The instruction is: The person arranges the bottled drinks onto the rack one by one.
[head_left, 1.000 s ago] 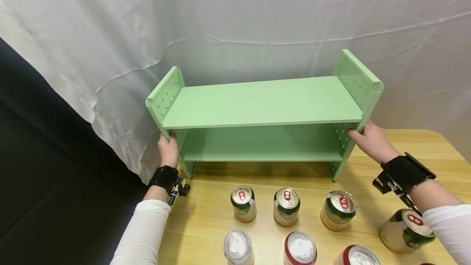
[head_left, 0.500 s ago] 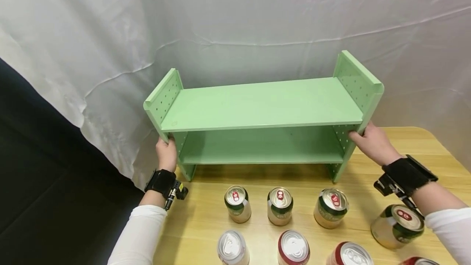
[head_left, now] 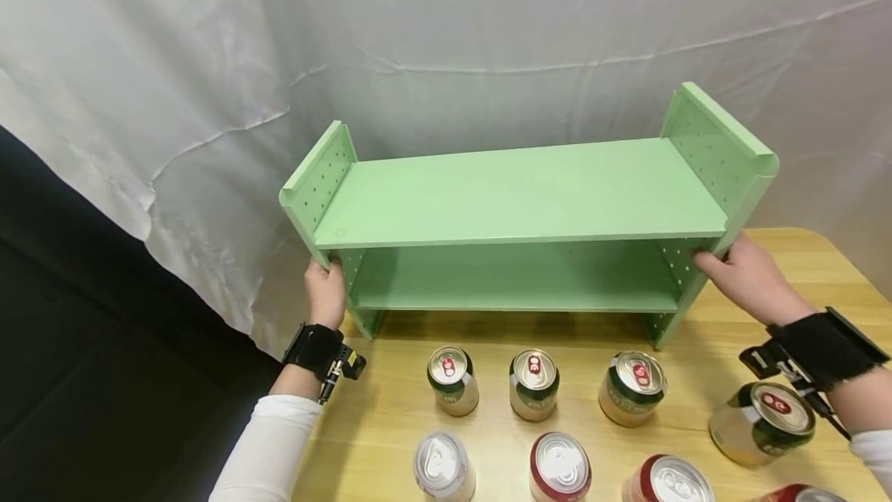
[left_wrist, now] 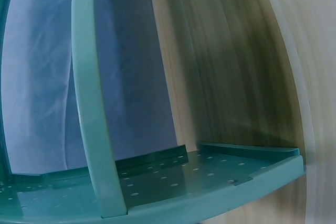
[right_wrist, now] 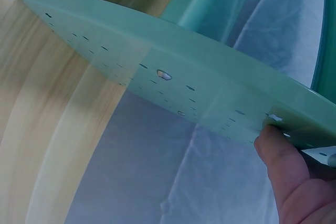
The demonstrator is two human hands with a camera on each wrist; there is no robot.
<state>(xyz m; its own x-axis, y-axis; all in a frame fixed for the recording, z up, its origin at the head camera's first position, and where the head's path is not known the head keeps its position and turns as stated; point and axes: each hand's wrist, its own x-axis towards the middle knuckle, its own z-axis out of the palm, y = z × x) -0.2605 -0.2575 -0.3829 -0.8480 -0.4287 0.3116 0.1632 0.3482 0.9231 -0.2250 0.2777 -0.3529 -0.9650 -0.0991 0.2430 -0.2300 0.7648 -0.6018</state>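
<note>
A light green two-tier shelf [head_left: 516, 192] with perforated side panels stands at the back of the wooden table [head_left: 390, 417]. My left hand [head_left: 326, 293] grips the front edge of its left side panel. My right hand [head_left: 746, 273] grips the right side panel, fingers curled round its edge. In the left wrist view I see the left panel [left_wrist: 173, 177] from close up, and the hand itself is out of frame. The right wrist view shows the right panel [right_wrist: 173, 72] with a fingertip [right_wrist: 286, 171] pressed on its edge. Both wrist views are motion-blurred.
Several drink cans stand upright in front of the shelf: a back row [head_left: 453, 379] [head_left: 533, 384] [head_left: 632, 388] [head_left: 761, 423] and a nearer row [head_left: 443, 465] [head_left: 560, 467] [head_left: 669, 480]. A white cloth [head_left: 488, 45] hangs behind. The table's left edge drops to a dark area [head_left: 104, 378].
The shelf has shifted to the right across the table, with both hands keeping their grip on its side panels. The cans have stayed put.
</note>
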